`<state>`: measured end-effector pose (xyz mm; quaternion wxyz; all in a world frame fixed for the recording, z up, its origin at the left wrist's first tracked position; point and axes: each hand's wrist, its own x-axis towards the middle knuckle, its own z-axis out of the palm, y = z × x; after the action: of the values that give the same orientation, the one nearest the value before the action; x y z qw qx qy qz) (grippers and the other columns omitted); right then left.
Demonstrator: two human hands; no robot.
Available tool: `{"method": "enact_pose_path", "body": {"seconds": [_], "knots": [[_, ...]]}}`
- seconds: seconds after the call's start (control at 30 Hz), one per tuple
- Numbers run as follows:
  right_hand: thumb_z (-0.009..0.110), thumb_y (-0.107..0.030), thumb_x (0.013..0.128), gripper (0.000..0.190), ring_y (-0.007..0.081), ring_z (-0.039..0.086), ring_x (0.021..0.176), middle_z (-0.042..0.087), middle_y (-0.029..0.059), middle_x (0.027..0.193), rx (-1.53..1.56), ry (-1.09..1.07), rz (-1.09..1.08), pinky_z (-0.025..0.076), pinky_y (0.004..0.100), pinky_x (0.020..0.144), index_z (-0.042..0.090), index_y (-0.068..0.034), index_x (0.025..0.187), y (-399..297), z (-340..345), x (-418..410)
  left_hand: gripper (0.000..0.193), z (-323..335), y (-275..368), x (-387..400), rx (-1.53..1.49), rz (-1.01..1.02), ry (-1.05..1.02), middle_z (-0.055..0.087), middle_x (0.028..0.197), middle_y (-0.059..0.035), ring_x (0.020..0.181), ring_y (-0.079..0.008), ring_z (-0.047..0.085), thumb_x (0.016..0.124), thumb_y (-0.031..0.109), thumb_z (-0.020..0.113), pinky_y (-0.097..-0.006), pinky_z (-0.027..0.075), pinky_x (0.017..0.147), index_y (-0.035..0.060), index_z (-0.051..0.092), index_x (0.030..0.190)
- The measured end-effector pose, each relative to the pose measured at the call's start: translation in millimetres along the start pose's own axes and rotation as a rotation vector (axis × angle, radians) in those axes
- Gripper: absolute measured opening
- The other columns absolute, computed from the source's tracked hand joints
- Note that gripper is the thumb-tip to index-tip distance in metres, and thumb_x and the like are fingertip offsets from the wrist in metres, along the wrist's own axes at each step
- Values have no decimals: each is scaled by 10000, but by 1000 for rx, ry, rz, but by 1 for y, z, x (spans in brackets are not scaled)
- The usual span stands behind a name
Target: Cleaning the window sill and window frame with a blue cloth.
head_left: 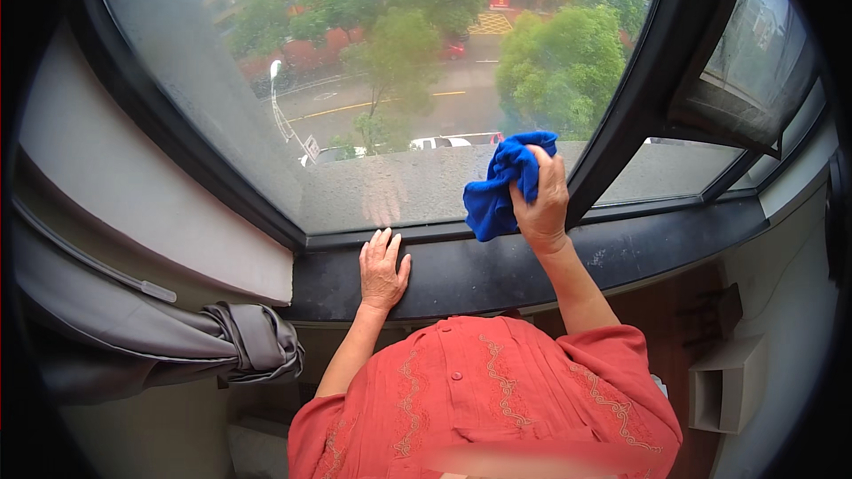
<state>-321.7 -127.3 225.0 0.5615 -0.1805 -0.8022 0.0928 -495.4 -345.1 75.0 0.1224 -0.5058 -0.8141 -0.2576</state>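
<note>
My right hand (547, 203) grips a bunched blue cloth (499, 189) in front of the lower right part of a large window pane (426, 179), close to the dark upright frame. A loose end of the cloth hangs over the pane's bottom frame. On the black windowsill (466, 276), my left hand (381, 273) rests with its fingers spread and its fingertips by the bottom frame. It holds nothing. A faint reflection of that hand shows in the glass.
A knotted grey curtain (256, 342) hangs at the left beside the white wall edge. To the right, a window sash (745, 60) with a screen stands tilted. A pale open-fronted cabinet (725, 386) and a dark stool (715, 313) are at the lower right.
</note>
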Motion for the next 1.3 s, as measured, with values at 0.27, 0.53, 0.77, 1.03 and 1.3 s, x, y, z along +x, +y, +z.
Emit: {"method": "enact_pose_path", "body": {"seconds": [0.27,0.53,0.77,1.03,1.3], "knots": [[689,79,664,565,379,567,911,542,174,985,18,39,39,471,422,809,546,-34,1199,-4,-21,18,461,-3,3,-2,6,14,-2,478,1367,-149,1315,-312,399,860,247,640,-473,285,1101,44,559,1266],[721,55,672,566,369,572,902,544,164,973,-108,185,-86,478,421,804,553,-42,1204,4,-39,65,462,-5,6,-2,17,7,1,479,1366,-148,1316,-311,398,861,244,641,-471,286,1100,48,555,1269],[719,52,651,559,358,568,898,535,150,972,-96,93,18,477,415,789,552,-52,1175,16,-29,18,466,-3,4,-2,20,-2,-3,479,1367,-144,1320,-309,396,861,258,642,-469,283,1104,57,557,1273],[736,56,652,580,348,582,875,546,144,956,-109,171,-48,486,411,772,561,-64,1192,23,-49,60,467,-2,3,0,34,25,-8,474,1371,-161,1318,-319,396,856,238,648,-465,284,1102,40,558,1269],[746,49,632,609,347,590,886,540,138,959,-137,126,-21,492,411,767,550,-81,1194,23,-47,55,464,-1,1,3,32,28,-11,473,1369,-168,1314,-327,398,849,223,652,-466,289,1098,38,561,1265]]}}
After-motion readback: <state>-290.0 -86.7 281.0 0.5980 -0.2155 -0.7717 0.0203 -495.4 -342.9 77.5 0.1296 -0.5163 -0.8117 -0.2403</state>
